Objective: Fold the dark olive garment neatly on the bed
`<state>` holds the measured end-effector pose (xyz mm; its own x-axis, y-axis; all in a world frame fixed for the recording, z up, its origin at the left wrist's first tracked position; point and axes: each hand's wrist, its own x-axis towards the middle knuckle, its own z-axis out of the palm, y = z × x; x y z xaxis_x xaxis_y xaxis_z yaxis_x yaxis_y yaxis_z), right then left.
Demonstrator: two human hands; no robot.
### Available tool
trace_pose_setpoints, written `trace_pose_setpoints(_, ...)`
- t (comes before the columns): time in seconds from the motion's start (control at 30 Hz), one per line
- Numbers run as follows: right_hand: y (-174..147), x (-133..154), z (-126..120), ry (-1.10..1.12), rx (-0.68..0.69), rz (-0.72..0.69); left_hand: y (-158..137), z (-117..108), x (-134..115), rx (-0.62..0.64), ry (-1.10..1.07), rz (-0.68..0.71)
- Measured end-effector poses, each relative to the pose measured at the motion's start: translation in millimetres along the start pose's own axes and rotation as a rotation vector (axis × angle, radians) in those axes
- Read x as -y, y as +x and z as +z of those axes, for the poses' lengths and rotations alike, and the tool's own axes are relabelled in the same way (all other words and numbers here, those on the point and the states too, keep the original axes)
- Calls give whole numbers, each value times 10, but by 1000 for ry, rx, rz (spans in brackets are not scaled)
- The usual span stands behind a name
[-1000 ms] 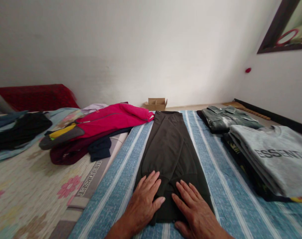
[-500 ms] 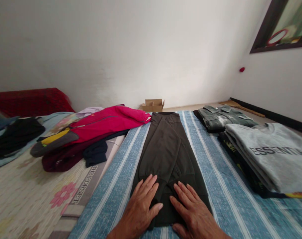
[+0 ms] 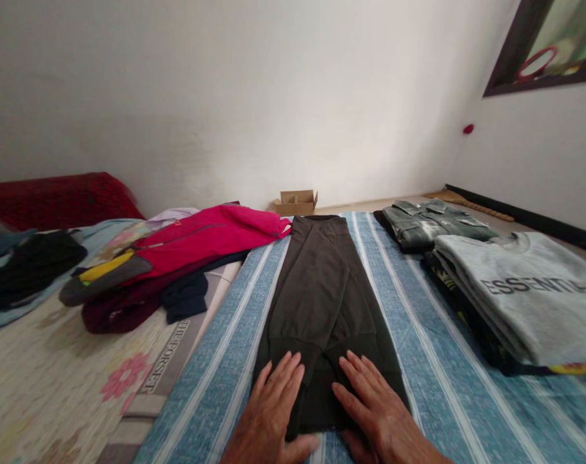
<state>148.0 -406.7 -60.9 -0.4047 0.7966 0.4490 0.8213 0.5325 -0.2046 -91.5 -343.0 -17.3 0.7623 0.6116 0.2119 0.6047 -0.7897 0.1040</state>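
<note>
Long dark olive folded garment point(image 3: 322, 290) lies lengthwise on the blue-and-white striped bedcover point(image 3: 418, 361), running away from the viewer. Left hand point(image 3: 271, 412) flat, fingers spread, palm down on the garment's near left corner. Right hand point(image 3: 377, 412) likewise flat on the near right corner. Neither grips anything. Grey printed sweatshirt stack point(image 3: 519, 290) lies to the right; pink jacket point(image 3: 210, 235) to the left.

matt dark cloth garment point(image 3: 322, 290), woven striped sheet point(image 3: 418, 361)
</note>
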Motion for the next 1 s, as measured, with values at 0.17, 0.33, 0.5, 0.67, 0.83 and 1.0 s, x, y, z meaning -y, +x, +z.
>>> trace_pose_setpoints(0.17, -56, 2, 52, -52, -23, -25, -60, 14, -94, 19, 21, -45)
trace_pose_setpoints(0.33, -94, -34, 29, -90, 22, -47, -73, 56, -98, 47, 49, -33)
trace_pose_setpoints(0.5, -87, -21, -80, -80, 84, -63, -58, 70, -73, 10, 75, -5)
trace_pose_setpoints(0.67, -17, 99, -131, -139, 106, 5, -59, 108, -49, -12, 137, 24)
trace_pose_setpoints(0.83, 59, 181, -179, -186, 101, 44, -49, 197, 22, -87, 164, 48)
trace_pose_setpoints(1.0, 71, 186, -230, -214, 41, 74, -30, 228, 58, -96, 188, 69)
